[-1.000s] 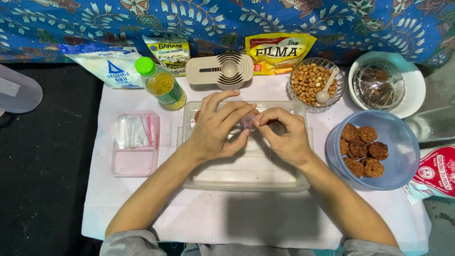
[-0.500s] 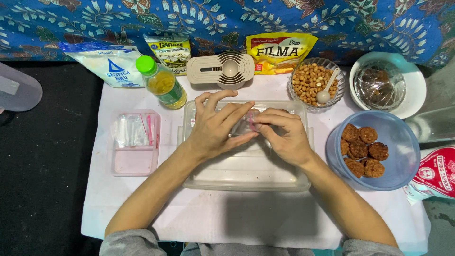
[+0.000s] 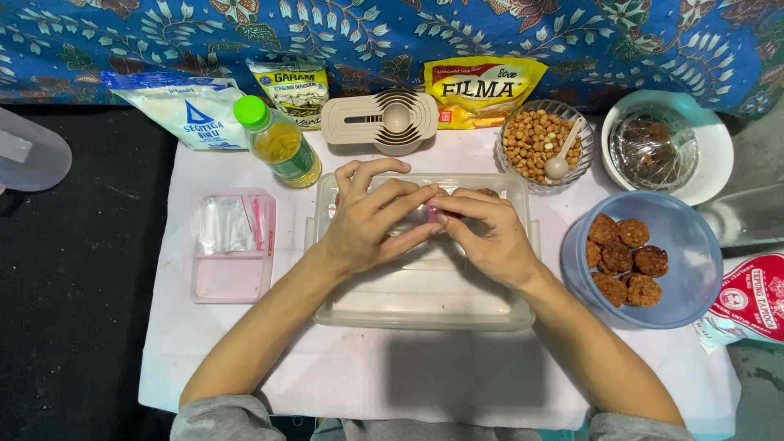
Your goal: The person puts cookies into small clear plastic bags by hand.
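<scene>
Both hands (image 3: 433, 224) pinch a small clear packet (image 3: 420, 216) over the tray (image 3: 425, 306).

White cloth-covered table (image 3: 245, 359) at centre of the frame, clear plastic tray (image 3: 425, 302) in the middle, pink tray (image 3: 233, 278) at left, oil bottle (image 3: 278, 147) upper left, bowl of peanuts (image 3: 531, 143) upper right, blue bowl (image 3: 678, 245) of brown balls at right

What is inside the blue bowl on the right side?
The blue bowl holds about six round brown fried cakes, on its left side. Its remaining floor looks bare. What lies under the cakes is covered.
</scene>
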